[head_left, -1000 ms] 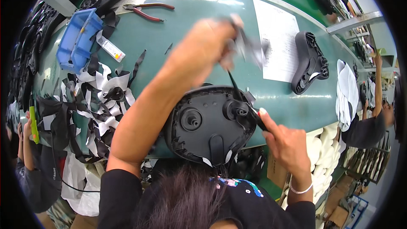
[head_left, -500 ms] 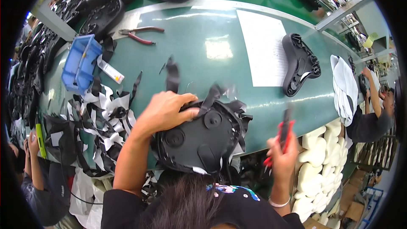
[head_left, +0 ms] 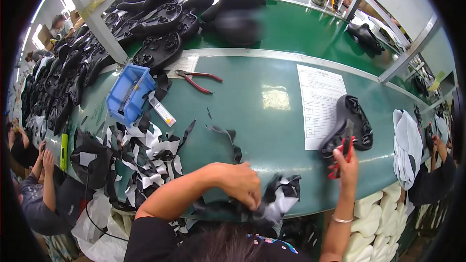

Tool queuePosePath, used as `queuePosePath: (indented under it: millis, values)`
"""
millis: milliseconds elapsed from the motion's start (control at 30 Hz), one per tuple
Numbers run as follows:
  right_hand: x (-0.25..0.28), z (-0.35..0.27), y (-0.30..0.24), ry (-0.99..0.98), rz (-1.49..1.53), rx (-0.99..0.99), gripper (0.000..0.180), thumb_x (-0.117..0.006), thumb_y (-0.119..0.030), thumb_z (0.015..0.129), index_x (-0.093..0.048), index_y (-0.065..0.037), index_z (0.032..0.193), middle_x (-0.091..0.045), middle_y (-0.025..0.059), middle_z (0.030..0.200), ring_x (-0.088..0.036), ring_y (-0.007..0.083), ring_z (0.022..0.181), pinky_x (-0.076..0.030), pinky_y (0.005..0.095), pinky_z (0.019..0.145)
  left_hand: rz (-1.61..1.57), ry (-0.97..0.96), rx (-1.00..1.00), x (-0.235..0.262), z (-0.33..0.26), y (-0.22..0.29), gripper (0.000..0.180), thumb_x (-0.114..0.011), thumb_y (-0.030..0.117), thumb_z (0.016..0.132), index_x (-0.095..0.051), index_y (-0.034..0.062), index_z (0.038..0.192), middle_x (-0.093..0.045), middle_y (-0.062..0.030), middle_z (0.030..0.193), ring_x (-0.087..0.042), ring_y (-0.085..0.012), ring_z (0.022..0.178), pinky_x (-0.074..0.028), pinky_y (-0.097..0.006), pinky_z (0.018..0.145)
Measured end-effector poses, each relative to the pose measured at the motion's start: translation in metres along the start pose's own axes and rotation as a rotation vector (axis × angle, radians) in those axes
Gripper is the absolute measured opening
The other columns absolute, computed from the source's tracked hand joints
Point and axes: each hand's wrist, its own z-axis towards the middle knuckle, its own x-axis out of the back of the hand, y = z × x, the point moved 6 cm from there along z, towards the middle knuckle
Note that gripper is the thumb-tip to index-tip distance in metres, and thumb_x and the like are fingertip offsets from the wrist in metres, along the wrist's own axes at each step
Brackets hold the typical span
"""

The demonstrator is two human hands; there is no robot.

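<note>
My left hand [head_left: 240, 184], near six o'clock in my view, is curled knuckles-up on a black-and-grey scrap [head_left: 284, 199] that spreads toward five; it is probably pinched in my fingers, though blur hides the grip itself. At four, my right hand [head_left: 347, 170] is wrapped around a red tool [head_left: 348, 146], its dark end pointing to twelve. That end overlaps a black shell [head_left: 345, 109] at three; I cannot tell whether they touch.

The shell covers the lower right corner of a white sheet [head_left: 320, 97] of printed lines and ruled rows, too small for me to make out. A second paper [head_left: 187, 63], toward eleven, is partly hidden by stacked saddles [head_left: 158, 48]; red pliers [head_left: 191, 73] lie beside it. At nine, a white tag [head_left: 161, 110] with an orange mark leans out near the blue bin [head_left: 115, 106], its print unclear. The offcuts [head_left: 150, 160] at eight tangle together, hiding one another. At twelve, a dark saddle [head_left: 240, 24] smears into blur. Foam pieces [head_left: 376, 221], near four, are cut off by my arm.
</note>
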Motion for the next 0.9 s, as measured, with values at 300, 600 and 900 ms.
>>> queuePosePath:
  millis: [300,600,900]
  values:
    - [-0.147,-0.129,-0.065,-0.549,0.523,-0.229,0.037,-0.062,-0.007,0.086,-0.046,0.0,0.119,-0.062,0.0123,0.086,-0.065,0.0179,0.067,-0.054,0.027,0.05,-1.101,1.637,-0.362,0.02,-0.02,-0.048,0.067,-0.072,0.024,0.079,-0.04,0.0022,0.133,-0.05,-0.0022,0.107,-0.051,-0.0137,0.097,-0.045,-0.029,0.085]
    - [-0.095,-0.089,-0.024,-0.185,0.104,-0.029,0.026,-0.05,-0.022,0.098,-0.05,-0.004,0.117,-0.058,0.0037,0.098,-0.052,0.0046,0.074,-0.045,0.0186,0.061,-1.224,1.829,0.117,-0.022,-0.065,-0.081,0.059,-0.058,0.049,0.091,-0.05,-0.0018,0.121,-0.055,-0.0075,0.114,-0.048,-0.0136,0.109,-0.036,-0.026,0.096]
    - [-0.095,-0.107,-0.072,-0.45,-0.693,0.894,0.054,-0.062,-0.008,0.085,-0.048,-0.014,0.136,-0.059,0.0091,0.076,-0.054,0.0217,0.054,-0.044,0.0308,0.048,-0.985,1.699,0.278,0.015,-0.105,-0.077,0.061,-0.07,0.047,0.08,-0.053,-0.0042,0.109,-0.058,-0.0073,0.091,-0.057,-0.0122,0.08,-0.048,-0.027,0.071]
